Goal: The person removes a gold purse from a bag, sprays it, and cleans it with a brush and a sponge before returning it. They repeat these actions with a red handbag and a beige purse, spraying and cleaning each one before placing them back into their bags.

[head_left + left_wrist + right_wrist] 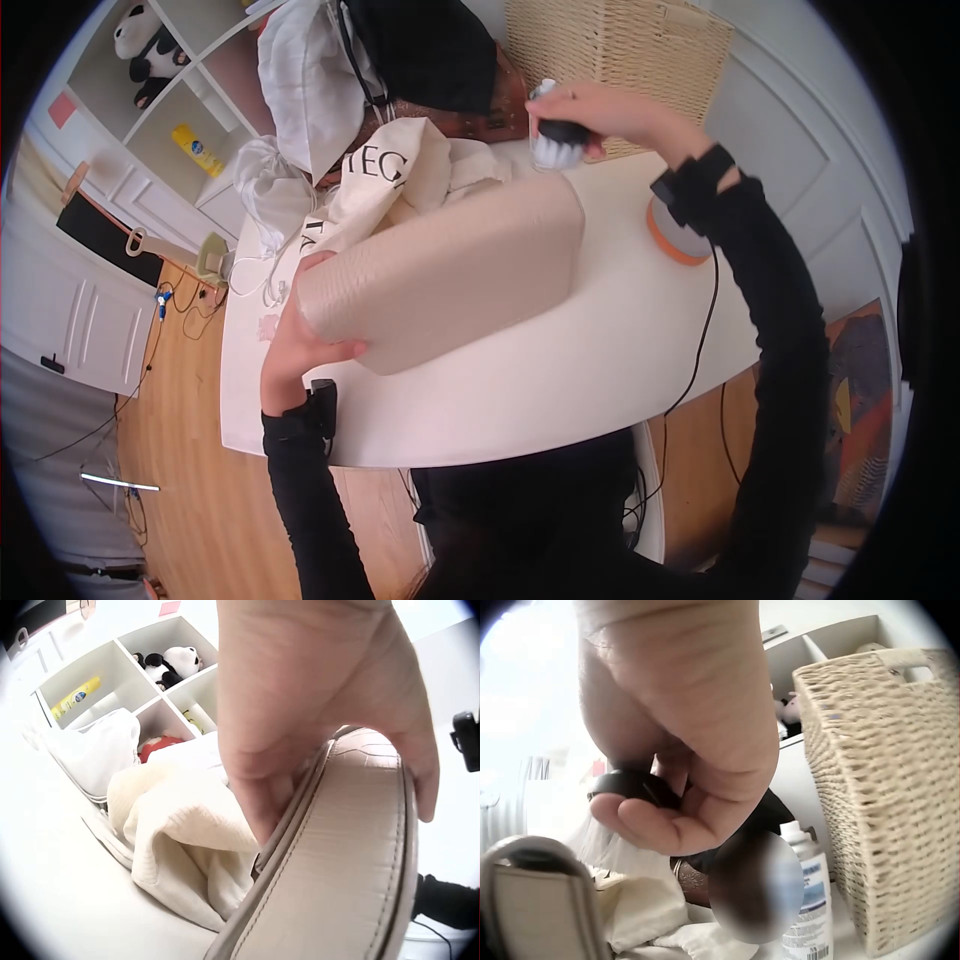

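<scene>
A beige handbag (450, 270) with a crocodile-like texture is held tilted above the white table. My left hand (300, 335) grips it at its left end, and the left wrist view shows thumb and fingers on either side of its stitched side panel (330, 855). Up at the far right, my right hand (615, 115) holds a brush (562, 145) with a black back and white bristles. In the right wrist view the fingers curl round the black back (634, 784), bristles (615, 851) hanging down. The brush is apart from the bag's upper right corner.
Cream cloth bags (405, 165) lie behind the handbag, beside white and black drawstring bags (310, 80). A woven basket (620, 50) and a white spray can (806, 896) stand at the back. On the right, a round orange-rimmed device (680, 235) trails a black cable over the table (600, 350).
</scene>
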The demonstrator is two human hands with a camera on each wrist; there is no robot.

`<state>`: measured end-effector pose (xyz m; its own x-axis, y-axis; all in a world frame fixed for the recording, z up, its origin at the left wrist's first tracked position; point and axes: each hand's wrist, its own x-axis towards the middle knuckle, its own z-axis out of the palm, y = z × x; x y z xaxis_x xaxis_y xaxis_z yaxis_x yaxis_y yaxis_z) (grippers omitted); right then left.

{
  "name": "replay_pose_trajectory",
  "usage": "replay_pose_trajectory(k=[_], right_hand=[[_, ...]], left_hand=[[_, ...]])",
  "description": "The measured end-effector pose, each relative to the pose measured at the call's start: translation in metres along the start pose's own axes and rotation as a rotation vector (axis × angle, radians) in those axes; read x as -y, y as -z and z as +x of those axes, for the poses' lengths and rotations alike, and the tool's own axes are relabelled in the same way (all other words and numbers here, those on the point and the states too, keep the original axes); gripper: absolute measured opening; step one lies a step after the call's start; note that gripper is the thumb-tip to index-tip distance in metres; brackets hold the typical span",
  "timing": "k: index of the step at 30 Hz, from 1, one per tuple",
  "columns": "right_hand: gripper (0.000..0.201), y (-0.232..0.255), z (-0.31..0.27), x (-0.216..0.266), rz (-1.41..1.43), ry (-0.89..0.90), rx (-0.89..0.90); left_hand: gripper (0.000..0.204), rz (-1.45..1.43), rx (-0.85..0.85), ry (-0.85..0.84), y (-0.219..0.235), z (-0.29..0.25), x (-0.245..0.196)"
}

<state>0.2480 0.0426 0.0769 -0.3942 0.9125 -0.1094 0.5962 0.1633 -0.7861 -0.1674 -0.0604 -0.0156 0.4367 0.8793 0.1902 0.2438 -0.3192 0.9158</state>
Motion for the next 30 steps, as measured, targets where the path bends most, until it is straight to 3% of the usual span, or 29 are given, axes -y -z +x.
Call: replay_pose_trajectory(k=[3, 5, 7, 9, 11, 15, 18, 21, 25, 27, 28, 29, 30], right_hand=[[0.036, -0.025, -0.03, -0.032, 0.196, 0.07, 0.106], [0.031, -0.047, -0.055, -0.037, 0.248, 0.097, 0.344], [0.032, -0.076, -0.078, -0.032, 0.281, 0.197, 0.375], [0.031, -0.092, -0.093, -0.024, 0.241, 0.346, 0.397], [0.027, -0.104, -0.089, -0.034, 0.163, 0.702, 0.269], [0.024, -0.101, -0.097, -0.038, 0.261, 0.622, 0.24], [0.025, -0.108, -0.095, -0.04, 0.342, 0.602, 0.237], [0.025, -0.1, -0.103, -0.04, 0.345, 0.474, 0.26], [0.02, -0.102, -0.103, -0.048, 0.304, 0.393, 0.306], [0.018, -0.101, -0.103, -0.05, 0.277, 0.378, 0.34], [0.018, -0.099, -0.104, -0.049, 0.265, 0.37, 0.348], [0.018, -0.099, -0.104, -0.047, 0.255, 0.364, 0.359], [0.018, -0.098, -0.104, -0.046, 0.267, 0.366, 0.351]], left_hand=[[0.105, -0.26, -0.017, 0.093, 0.001, -0.003, -0.008], [0.106, -0.28, 0.028, 0.111, -0.001, 0.003, -0.012], [0.105, -0.273, 0.106, 0.062, 0.0, 0.02, -0.01], [0.102, -0.24, 0.219, -0.053, 0.003, 0.049, -0.003], [0.098, -0.259, 0.325, -0.111, -0.004, 0.085, -0.007], [0.083, -0.302, 0.355, -0.122, -0.055, 0.138, -0.048], [0.07, -0.27, 0.473, -0.183, -0.081, 0.165, -0.053], [0.058, 0.089, 0.306, -0.343, -0.112, 0.172, -0.053], [0.055, 0.075, 0.247, -0.132, -0.126, 0.139, -0.04], [0.061, -0.049, 0.291, 0.057, -0.124, 0.098, -0.077], [0.077, -0.091, 0.329, 0.007, -0.12, 0.078, -0.084], [0.099, -0.085, 0.335, 0.166, -0.118, 0.054, -0.102], [0.105, -0.054, 0.411, 0.079, -0.111, 0.035, -0.107]])
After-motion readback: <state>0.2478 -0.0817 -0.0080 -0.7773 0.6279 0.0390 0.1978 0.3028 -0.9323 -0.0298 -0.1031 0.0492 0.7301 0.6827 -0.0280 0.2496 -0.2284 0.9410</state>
